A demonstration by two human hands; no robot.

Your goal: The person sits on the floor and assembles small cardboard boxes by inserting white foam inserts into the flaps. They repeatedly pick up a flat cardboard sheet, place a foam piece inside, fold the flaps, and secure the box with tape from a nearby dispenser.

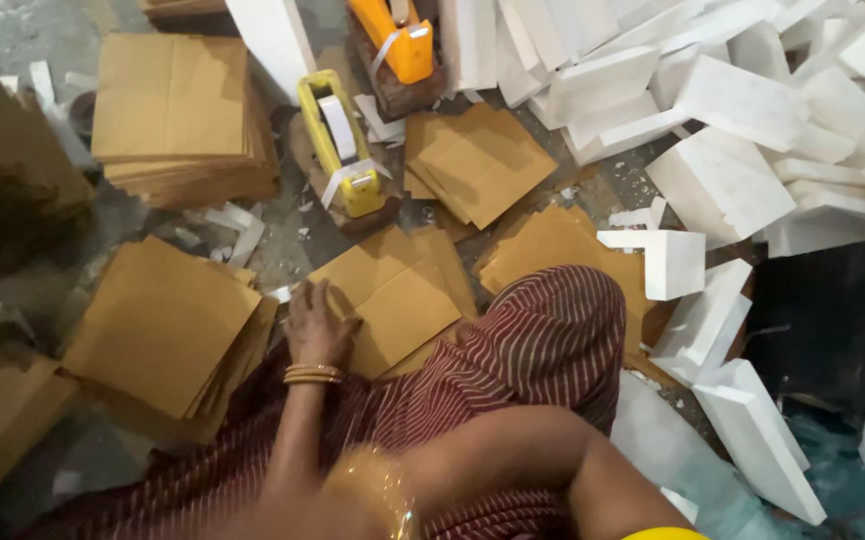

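Observation:
My left hand (316, 326), with gold bangles at the wrist, lies flat with fingers spread on the edge of a brown cardboard sheet (405, 308) on the floor in front of my knee. My right forearm crosses the bottom of the view, also with gold bangles. My right hand (288, 518) is blurred at the lower edge, and whether it holds anything is unclear. A thick stack of the same brown sheets (161, 326) lies just left of my left hand.
A yellow tape dispenser (339, 140) and an orange one (399, 40) stand beyond the sheets. More cardboard stacks (173, 100) lie at upper left. White foam pieces (723, 180) pile up at right, with a foam corner piece (669, 262) nearby. My striped-clothed knee (543, 340) fills the middle.

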